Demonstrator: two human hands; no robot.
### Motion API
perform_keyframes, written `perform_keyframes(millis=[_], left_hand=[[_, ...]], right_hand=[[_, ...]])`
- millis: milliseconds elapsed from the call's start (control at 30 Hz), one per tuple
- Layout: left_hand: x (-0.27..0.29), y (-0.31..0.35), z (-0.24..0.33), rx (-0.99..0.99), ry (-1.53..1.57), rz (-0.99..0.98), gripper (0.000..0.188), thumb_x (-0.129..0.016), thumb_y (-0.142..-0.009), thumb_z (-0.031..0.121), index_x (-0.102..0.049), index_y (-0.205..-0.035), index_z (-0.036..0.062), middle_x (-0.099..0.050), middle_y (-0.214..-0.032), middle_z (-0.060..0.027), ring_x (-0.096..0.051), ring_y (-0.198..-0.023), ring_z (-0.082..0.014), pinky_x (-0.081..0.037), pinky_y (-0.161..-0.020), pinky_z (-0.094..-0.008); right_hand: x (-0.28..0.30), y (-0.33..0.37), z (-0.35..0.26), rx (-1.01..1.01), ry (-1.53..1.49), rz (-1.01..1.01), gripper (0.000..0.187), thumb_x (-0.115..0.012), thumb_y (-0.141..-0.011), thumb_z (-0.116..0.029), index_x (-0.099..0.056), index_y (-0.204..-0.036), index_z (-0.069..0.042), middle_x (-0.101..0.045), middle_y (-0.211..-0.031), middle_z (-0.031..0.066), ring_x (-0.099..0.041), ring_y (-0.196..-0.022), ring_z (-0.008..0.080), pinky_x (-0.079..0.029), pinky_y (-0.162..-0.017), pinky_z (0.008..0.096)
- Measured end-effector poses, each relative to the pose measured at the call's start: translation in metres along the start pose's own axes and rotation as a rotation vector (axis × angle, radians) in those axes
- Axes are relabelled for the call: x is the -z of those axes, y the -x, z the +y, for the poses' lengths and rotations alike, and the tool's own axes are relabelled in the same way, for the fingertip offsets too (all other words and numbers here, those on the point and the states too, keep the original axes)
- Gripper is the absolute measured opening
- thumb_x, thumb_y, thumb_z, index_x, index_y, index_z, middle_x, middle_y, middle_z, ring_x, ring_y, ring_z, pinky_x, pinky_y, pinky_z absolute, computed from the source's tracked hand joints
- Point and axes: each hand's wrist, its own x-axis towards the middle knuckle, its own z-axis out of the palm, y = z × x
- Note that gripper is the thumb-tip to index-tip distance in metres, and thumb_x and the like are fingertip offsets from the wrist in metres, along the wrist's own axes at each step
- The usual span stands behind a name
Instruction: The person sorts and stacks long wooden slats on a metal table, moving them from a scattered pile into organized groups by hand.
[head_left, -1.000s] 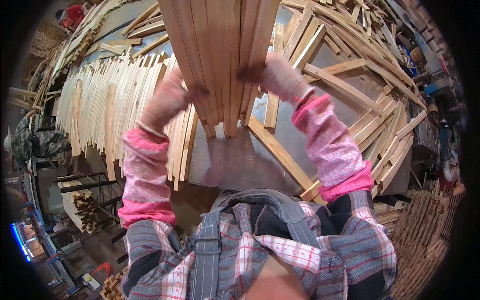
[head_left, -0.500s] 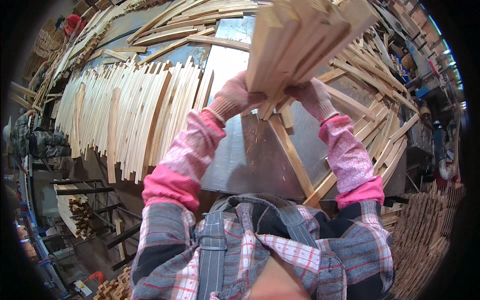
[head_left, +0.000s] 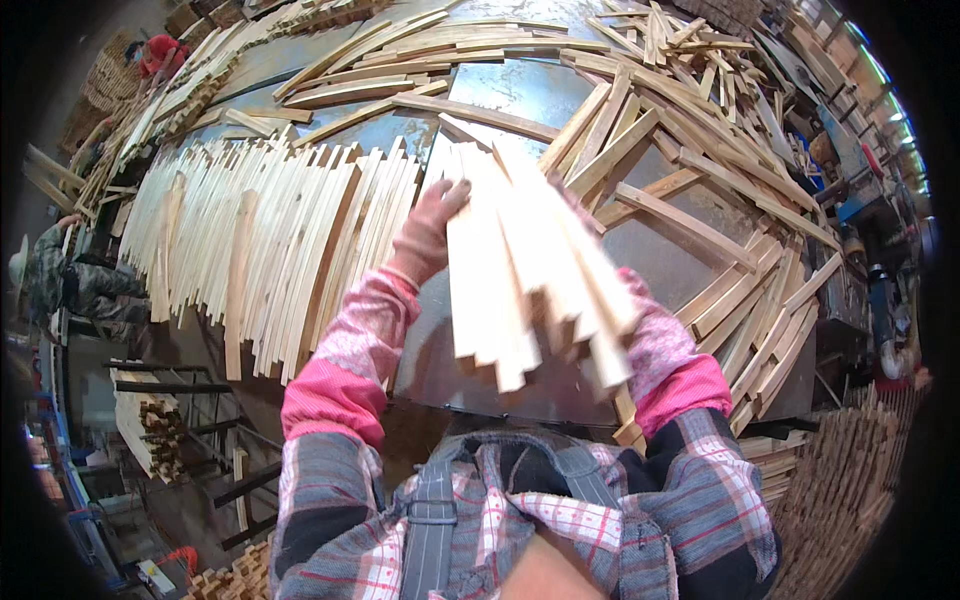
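In the head view: bundle of sticks (head_left: 510,250) between both hands, apparently lifted above the bare metal of the desk (head_left: 425,365), roughly midway along its front edge; narrower at the far end, fanned wider at the near one, with tips stepped and partly blurred. Left hand (head_left: 430,225) up against the bundle's left side, close to the far end, partly curled; cannot tell whether firmly pinching. Right hand (head_left: 580,207) mostly hidden behind the bundle's right side and smeared by blur; cannot tell whether spread or pinching. Judging by the fan, likely to slide apart first at the near tips, so press inward evenly from both sides, and avoid squeezing only at the far end. Better to match both hands in height, so as not to twist the bundle or let the inner sticks slip through the middle. To even out the stepped tips, tap lightly on bare metal, well back from the desk's front edge. Mind the row of sticks (head_left: 270,250) toward the desk's left edge, with ends jutting past the front edge, and steer clear of the loose sticks (head_left: 690,227) scattered crosswise toward the right edge, likely to snag low tips.
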Motion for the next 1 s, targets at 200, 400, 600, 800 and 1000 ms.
perform_keyframes(millis=[200,400,600,800,1000], left_hand=[[-0.055,0.105,-0.025,0.522,-0.279,-0.657,0.046,-0.047,-0.098,0.01,-0.046,-0.144,0.0014,-0.055,-0.137,-0.0257,-0.053,-0.127,-0.0392,-0.046,-0.102,-0.0407],[-0.027,0.1,0.017,1.011,0.244,-0.364,0.048,-0.056,-0.095,0.019,-0.052,-0.139,-0.0007,-0.061,-0.132,-0.0259,-0.058,-0.123,-0.039,-0.046,-0.103,-0.0381],[-0.041,0.126,0.011,1.14,-0.105,-0.347,0.049,-0.063,-0.09,0.035,-0.061,-0.128,0.0035,-0.063,-0.126,-0.0235,-0.059,-0.12,-0.0386,-0.048,-0.102,-0.0436],[-0.031,0.162,0.016,1.103,-0.298,-0.3,0.046,-0.064,-0.09,0.033,-0.062,-0.126,0.0038,-0.063,-0.122,-0.0249,-0.059,-0.117,-0.0403,-0.048,-0.101,-0.0451],[-0.037,0.215,0.0,1.069,0.095,-0.112,0.041,-0.062,-0.095,0.026,-0.062,-0.13,0.0041,-0.065,-0.122,-0.0251,-0.062,-0.115,-0.0382,-0.048,-0.1,-0.0408]], right_hand=[[0.015,0.056,0.097,-0.26,1.923,0.253,0.041,-0.045,-0.1,-0.026,-0.044,-0.14,-0.015,-0.062,-0.122,0.0214,-0.063,-0.113,0.0334,-0.051,-0.095,0.0467],[0.028,0.097,0.109,-0.092,1.416,0.347,0.048,-0.056,-0.097,-0.032,-0.055,-0.134,-0.002,-0.066,-0.116,0.0216,-0.062,-0.111,0.0374,-0.049,-0.097,0.0414],[-0.037,0.087,0.116,-0.397,0.879,0.36,0.062,-0.072,-0.08,-0.029,-0.055,-0.135,-0.006,-0.068,-0.122,0.0203,-0.064,-0.115,0.0347,-0.049,-0.1,0.0397],[-0.063,0.098,0.122,-0.625,1.174,0.231,0.066,-0.071,-0.082,-0.043,-0.058,-0.131,-0.001,-0.066,-0.122,0.0251,-0.063,-0.117,0.038,-0.048,-0.101,0.0418],[-0.057,0.096,0.071,-0.678,1.223,0.091,0.058,-0.065,-0.084,-0.054,-0.07,-0.115,-0.005,-0.07,-0.112,0.0215,-0.066,-0.109,0.0353,-0.051,-0.094,0.0448]])
